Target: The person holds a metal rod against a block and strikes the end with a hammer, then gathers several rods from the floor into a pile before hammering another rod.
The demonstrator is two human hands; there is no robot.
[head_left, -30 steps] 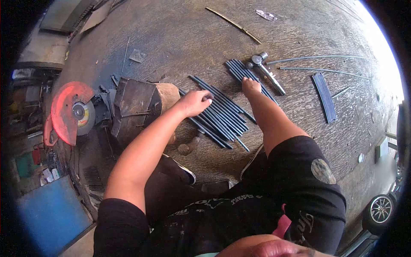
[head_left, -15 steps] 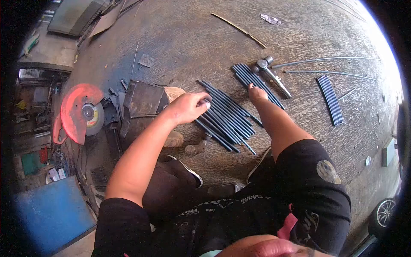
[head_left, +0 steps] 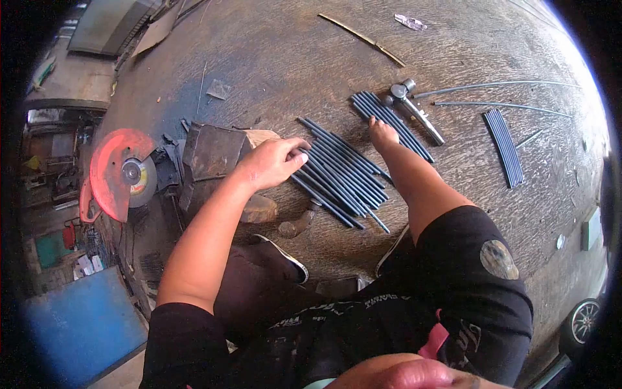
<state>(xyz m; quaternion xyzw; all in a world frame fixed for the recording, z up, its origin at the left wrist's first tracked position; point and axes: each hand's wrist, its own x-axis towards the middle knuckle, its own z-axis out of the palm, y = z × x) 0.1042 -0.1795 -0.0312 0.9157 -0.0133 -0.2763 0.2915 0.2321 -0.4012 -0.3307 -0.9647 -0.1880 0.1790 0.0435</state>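
A pile of thin dark metal rods (head_left: 343,172) lies fanned on the worn floor. At its upper left edge is my left hand (head_left: 275,162), fingers curled and thumb drawn in by the rod ends; whether a rod is gripped is hidden. To the right lies a second, narrower bundle of rods (head_left: 400,129). My right hand (head_left: 383,134) is at this bundle's left side, fingers bent together, and what they may hold cannot be made out. A hammer (head_left: 418,113) with a metal handle rests just beyond that bundle.
A red-guarded cut-off saw (head_left: 123,175) stands at left, beside a dark metal piece (head_left: 214,152) and a wooden block (head_left: 260,209). A rusty pipe elbow (head_left: 297,225) sits near my foot. Further right are a third rod bundle (head_left: 503,149) and long thin rods (head_left: 499,85).
My left hand has shifted slightly left, and my right hand has drawn a little to the left along the narrower bundle. The rod piles look nearly the same.
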